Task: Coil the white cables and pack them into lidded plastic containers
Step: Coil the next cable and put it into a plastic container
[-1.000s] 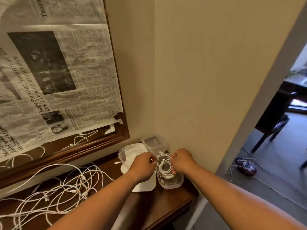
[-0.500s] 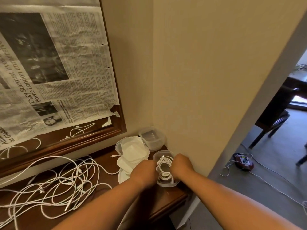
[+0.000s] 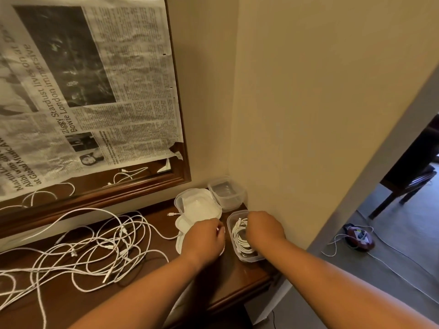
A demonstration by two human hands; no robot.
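Container near table edge, beside wall

Only the person's two forearms and hands are in view, entering from 6 and 5 o'clock of the frame. The left hand and right hand are bare. Both forearms are uncovered along their whole visible length and look broadest near the lower edge.

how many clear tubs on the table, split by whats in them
holding a coil: 1, front tub
empty: 1, back tub
white inside: 1, middle tub
total: 3
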